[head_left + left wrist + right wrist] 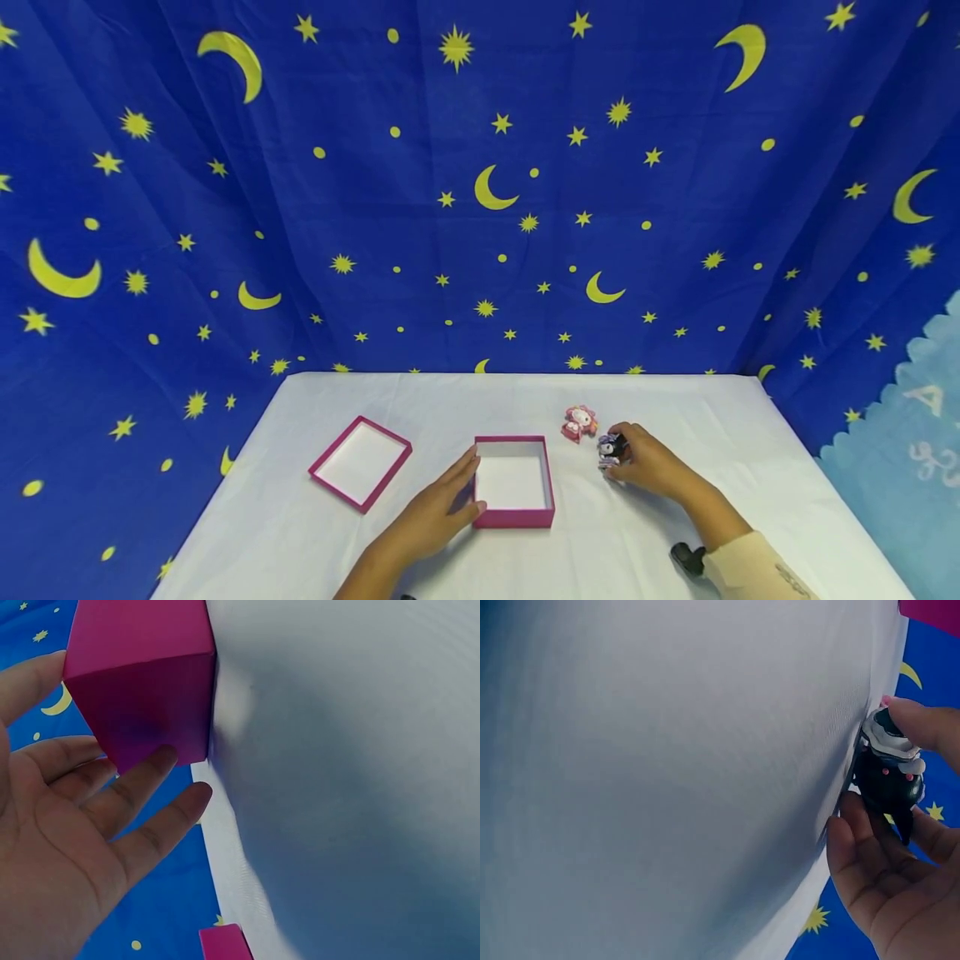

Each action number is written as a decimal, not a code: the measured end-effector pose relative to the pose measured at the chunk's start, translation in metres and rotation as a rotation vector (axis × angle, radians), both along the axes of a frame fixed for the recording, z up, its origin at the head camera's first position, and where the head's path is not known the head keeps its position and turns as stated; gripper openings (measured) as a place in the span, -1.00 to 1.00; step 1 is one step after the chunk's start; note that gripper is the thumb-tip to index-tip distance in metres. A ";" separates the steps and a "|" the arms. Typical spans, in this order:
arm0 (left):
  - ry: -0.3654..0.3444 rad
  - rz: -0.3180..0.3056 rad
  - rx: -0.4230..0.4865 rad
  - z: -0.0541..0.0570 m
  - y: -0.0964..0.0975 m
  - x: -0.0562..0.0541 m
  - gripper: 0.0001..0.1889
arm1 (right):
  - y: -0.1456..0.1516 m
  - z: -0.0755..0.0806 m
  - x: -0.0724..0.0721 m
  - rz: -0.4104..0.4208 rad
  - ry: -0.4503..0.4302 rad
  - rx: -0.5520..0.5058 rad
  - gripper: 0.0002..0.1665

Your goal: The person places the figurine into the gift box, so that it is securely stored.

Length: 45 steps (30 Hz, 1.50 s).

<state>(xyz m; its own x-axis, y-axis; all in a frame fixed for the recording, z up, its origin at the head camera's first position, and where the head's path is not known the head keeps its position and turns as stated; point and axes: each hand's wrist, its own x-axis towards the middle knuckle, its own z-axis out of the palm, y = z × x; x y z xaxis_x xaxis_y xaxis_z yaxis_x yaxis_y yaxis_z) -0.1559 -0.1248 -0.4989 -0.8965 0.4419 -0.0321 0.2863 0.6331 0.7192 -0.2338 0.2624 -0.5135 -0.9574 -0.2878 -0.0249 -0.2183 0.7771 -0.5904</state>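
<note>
Fingers (870,862) of the right hand (652,462) curl round a small dark figurine (611,450), with the thumb pressing on its pale top and the other digits cupped beneath, so the toy is pinched from both sides just above the white cloth of the desk (420,392). In the right wrist view the figurine (889,769) shows a black body with pink dots and a grey-white cap; its face cannot be made out. It sits just to the right of the open pink box (514,482), near the desk's middle, and well within reach of that box's open top.

Stretched out and relaxed, the left hand (442,512) lies flat against the box's left wall. Its straight digits (139,791) touch the magenta side (139,682) without wrapping it, which looks like a steadying contact, keeping the light cardboard from sliding on the smooth cloth.

The white inside of the box holds nothing that can be seen. Its shallow lid (361,462) lies open side up, well apart to the left. A second pink figurine (579,422) stands just behind the dark one, untouched. A blue backdrop (480,167) printed with yellow moons and stars hangs behind the desk.
</note>
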 end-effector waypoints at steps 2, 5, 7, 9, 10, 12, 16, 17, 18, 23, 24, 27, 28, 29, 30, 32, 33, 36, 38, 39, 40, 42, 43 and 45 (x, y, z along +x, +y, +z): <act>-0.008 0.001 0.010 0.000 0.000 0.000 -0.23 | -0.001 0.000 0.001 -0.008 -0.012 -0.003 -0.24; -0.018 0.001 0.022 0.000 -0.001 0.001 -0.24 | -0.002 0.001 0.002 -0.019 -0.004 0.003 -0.24; -0.017 0.000 0.021 0.000 0.000 0.001 -0.24 | -0.002 0.001 0.003 -0.032 0.031 0.021 -0.24; -0.012 -0.002 0.020 0.000 0.000 0.001 -0.24 | -0.003 0.003 0.004 -0.029 0.079 0.024 -0.25; -0.008 -0.002 0.020 -0.001 0.001 0.001 -0.24 | -0.003 0.004 0.005 -0.025 0.102 0.016 -0.26; 0.004 -0.003 0.021 -0.002 0.001 0.002 -0.24 | -0.004 0.005 0.006 -0.015 0.131 -0.007 -0.26; 0.019 -0.003 0.018 -0.004 0.003 0.003 -0.24 | -0.009 0.008 0.011 0.010 0.117 -0.104 -0.24; 0.020 -0.003 0.015 -0.004 0.003 0.004 -0.24 | -0.010 0.009 0.013 0.012 0.110 -0.130 -0.24; 0.021 -0.003 0.013 -0.004 0.003 0.004 -0.24 | -0.012 0.010 0.014 0.017 0.101 -0.158 -0.24; 0.018 -0.004 0.009 -0.004 0.004 0.004 -0.24 | -0.021 0.015 0.019 0.044 0.097 -0.239 -0.26; 0.019 -0.004 0.009 -0.004 0.004 0.003 -0.24 | -0.023 0.016 0.020 0.055 0.095 -0.252 -0.27; 0.021 -0.004 0.009 -0.005 0.003 0.003 -0.23 | -0.030 0.018 0.021 0.085 0.098 -0.278 -0.30; 0.021 -0.004 0.009 -0.004 0.003 0.004 -0.23 | -0.032 0.019 0.022 0.100 0.101 -0.291 -0.30; 0.022 -0.004 0.009 -0.004 0.003 0.004 -0.23 | -0.034 0.020 0.023 0.113 0.107 -0.301 -0.30; 0.025 -0.004 0.009 -0.003 0.003 0.004 -0.23 | -0.037 0.020 0.024 0.126 0.113 -0.312 -0.29; 0.031 -0.004 0.011 -0.003 0.003 0.003 -0.22 | -0.041 0.021 0.025 0.143 0.127 -0.325 -0.27; 0.033 -0.003 0.013 -0.003 0.003 0.003 -0.22 | -0.043 0.022 0.026 0.150 0.133 -0.336 -0.26; 0.041 -0.002 0.018 -0.003 0.004 0.003 -0.21 | -0.049 0.023 0.029 0.170 0.136 -0.368 -0.24; 0.040 0.001 0.019 -0.004 0.004 0.003 -0.21 | -0.053 0.024 0.032 0.179 0.127 -0.389 -0.23; 0.040 0.001 0.019 -0.004 0.004 0.003 -0.21 | -0.055 0.024 0.033 0.183 0.122 -0.396 -0.23; 0.038 0.002 0.018 -0.005 0.004 0.003 -0.21 | -0.057 0.024 0.034 0.189 0.117 -0.401 -0.22; 0.028 0.004 0.018 -0.005 0.003 0.003 -0.20 | -0.060 0.024 0.036 0.194 0.109 -0.415 -0.21; 0.021 0.006 0.016 -0.006 0.003 0.002 -0.20 | -0.062 0.023 0.036 0.198 0.107 -0.420 -0.21; 0.008 0.008 0.022 -0.005 0.003 0.002 -0.20 | -0.064 0.022 0.037 0.207 0.101 -0.425 -0.22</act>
<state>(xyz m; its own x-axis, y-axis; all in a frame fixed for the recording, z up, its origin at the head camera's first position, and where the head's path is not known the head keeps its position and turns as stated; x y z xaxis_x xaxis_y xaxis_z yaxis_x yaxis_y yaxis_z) -0.1542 -0.1217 -0.5041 -0.9003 0.4350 -0.0152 0.2872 0.6198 0.7303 -0.1971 0.1980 -0.4917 -0.8707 -0.4368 0.2261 -0.4150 0.4058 -0.8143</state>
